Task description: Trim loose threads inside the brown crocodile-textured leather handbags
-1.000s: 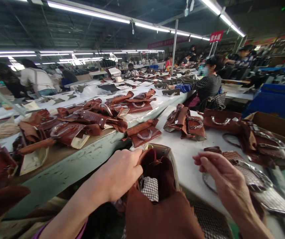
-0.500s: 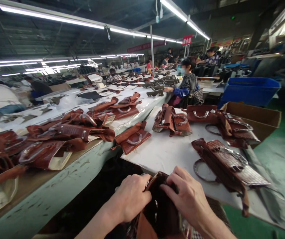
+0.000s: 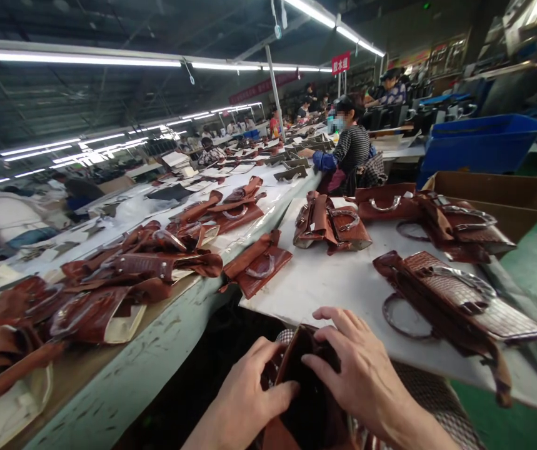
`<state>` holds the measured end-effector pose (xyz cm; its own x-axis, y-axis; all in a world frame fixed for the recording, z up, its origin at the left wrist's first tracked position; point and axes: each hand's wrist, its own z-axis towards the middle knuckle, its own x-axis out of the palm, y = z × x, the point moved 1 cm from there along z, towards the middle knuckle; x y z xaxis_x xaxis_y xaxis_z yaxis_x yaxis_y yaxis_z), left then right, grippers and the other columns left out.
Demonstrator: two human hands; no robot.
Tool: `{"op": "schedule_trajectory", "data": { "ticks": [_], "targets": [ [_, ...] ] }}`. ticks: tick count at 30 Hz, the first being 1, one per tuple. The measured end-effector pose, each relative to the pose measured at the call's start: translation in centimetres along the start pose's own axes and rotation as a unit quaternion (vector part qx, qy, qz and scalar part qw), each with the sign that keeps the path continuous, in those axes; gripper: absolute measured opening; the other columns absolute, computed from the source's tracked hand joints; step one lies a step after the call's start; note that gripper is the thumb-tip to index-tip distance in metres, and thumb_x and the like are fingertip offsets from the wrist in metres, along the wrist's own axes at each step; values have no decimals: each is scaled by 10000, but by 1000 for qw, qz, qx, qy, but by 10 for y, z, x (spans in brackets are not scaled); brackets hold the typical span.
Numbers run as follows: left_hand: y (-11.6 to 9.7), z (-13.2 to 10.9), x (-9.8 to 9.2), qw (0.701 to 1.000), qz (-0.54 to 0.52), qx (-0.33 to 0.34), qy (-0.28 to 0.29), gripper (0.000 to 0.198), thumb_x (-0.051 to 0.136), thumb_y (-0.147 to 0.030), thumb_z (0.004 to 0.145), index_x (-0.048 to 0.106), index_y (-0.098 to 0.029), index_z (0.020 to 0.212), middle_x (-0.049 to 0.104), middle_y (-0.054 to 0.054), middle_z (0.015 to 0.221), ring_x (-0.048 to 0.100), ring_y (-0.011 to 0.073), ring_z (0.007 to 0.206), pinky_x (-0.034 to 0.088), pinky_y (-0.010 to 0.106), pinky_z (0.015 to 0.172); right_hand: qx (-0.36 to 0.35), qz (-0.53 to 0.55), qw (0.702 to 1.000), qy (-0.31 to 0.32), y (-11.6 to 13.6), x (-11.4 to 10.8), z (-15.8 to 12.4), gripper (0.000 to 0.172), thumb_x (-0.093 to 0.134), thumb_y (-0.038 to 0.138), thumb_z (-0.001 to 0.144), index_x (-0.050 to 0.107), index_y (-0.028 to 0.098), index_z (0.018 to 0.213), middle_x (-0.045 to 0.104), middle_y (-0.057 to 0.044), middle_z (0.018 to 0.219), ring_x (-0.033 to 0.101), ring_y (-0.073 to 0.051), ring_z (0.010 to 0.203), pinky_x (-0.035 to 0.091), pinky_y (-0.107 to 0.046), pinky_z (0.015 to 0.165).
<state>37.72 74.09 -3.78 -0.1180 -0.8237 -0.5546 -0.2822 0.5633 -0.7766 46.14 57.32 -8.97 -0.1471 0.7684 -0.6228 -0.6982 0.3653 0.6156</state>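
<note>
A brown leather handbag [image 3: 312, 406] is low in front of me, its dark mouth facing up. My left hand [image 3: 254, 387] is closed on the left edge of that mouth, thumb inside and fingers around the outside. At the right edge, my right hand [image 3: 359, 365] grips the bag with bent fingers, its thumb reaching into the opening. Part of the bag's lower body is hidden by my hands and the frame's bottom edge. Just beyond, a brown handbag with a clear-wrapped handle [image 3: 263, 265] lies on the white table [image 3: 272, 306].
More brown handbags [image 3: 460, 287] lie on the table to the right. A long bench [image 3: 169, 337] at the left carries a pile of bags [image 3: 109, 306]. An open cardboard box [image 3: 497, 194] and a blue bin [image 3: 479, 147] stand at the right. A co-worker [image 3: 352, 147] sits at the bench.
My left thumb has moved into the bag's mouth. Some fingers of my right hand have lifted and spread. The view has tilted and shifted slightly.
</note>
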Motion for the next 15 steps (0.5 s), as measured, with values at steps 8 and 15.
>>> {"op": "schedule_trajectory", "data": {
  "ticks": [8,15],
  "targets": [
    [6,0,2,1000,-2,-16,-4,317,614,-249,766,651,-225,1080,582,0,952,604,184,871,468,238,706,20,44,999,19,-4,8,5,179,601,11,782,525,172,763,599,-24,986,564,-185,847,457,-342,720],
    [16,-1,4,999,-34,13,-36,535,576,-165,761,569,-250,1289,618,24,1244,600,215,1072,478,270,914,35,64,994,77,-5,7,7,140,596,90,860,571,222,898,600,10,977,593,-147,807,460,-287,697]
  ]
}}
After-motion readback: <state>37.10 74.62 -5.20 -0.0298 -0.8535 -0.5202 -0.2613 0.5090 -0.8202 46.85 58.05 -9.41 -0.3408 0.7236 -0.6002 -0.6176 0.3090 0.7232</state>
